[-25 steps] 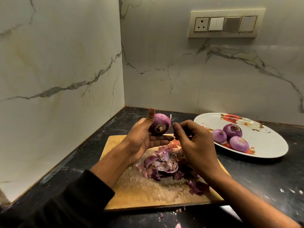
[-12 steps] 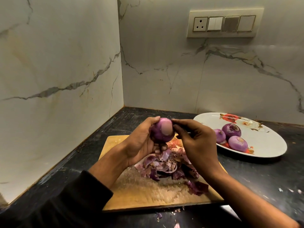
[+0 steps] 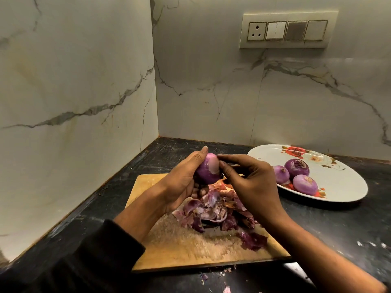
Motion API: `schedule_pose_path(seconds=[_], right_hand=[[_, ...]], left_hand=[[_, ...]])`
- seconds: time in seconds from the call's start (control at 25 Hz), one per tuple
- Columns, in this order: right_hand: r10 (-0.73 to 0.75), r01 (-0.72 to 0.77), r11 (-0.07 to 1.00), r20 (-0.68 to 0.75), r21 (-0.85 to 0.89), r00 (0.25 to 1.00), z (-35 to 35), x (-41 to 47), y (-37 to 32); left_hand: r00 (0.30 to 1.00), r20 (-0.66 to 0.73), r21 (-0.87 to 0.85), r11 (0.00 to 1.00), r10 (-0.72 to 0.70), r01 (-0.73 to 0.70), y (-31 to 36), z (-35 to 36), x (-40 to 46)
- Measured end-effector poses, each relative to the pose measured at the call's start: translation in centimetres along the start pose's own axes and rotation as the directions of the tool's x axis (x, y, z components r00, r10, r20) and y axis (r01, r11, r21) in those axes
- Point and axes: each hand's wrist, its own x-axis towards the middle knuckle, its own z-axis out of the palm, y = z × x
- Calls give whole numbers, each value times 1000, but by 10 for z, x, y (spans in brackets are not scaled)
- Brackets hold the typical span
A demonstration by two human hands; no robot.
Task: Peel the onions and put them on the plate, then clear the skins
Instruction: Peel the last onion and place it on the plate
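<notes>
The left hand (image 3: 179,182) curls round a red onion (image 3: 208,171), holding it above the wooden cutting board (image 3: 190,248). The right hand (image 3: 251,182) meets the onion at its 3 o'clock side, thumb and forefinger closed in a pinch against the surface; whether they grip a strip of skin or a small tool, I cannot tell. Three peeled onions (image 3: 296,175) sit on the floral plate (image 3: 342,187), at 3 o'clock from the board. A heap of onion skins (image 3: 213,212) lies under the hands. Risks, as I judge them: the slick onion may slip from the left hand's grip, roll over the black countertop (image 3: 330,227), or scatter loose skins off the board.
</notes>
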Motion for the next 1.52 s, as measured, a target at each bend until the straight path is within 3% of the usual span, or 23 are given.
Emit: schedule_pose_path(seconds=[0.36, 0.68, 1.16, 1.52], right_hand=[[-127, 130, 980, 30, -153, 991, -3, 1, -5], [-116, 133, 975, 100, -179, 988, -6, 3, -6], [-203, 203, 916, 36, -345, 978, -1, 0, -8], [-141, 143, 959, 25, -245, 990, -2, 2, -5]], left_hand=[[999, -30, 68, 997, 23, -21, 0, 4, -2], [999, -43, 67, 998, 15, -12, 1, 6, -3], [1000, -5, 49, 999, 14, -14, -2, 6, 0], [1000, -16, 34, 999, 14, -14, -2, 3, 0]])
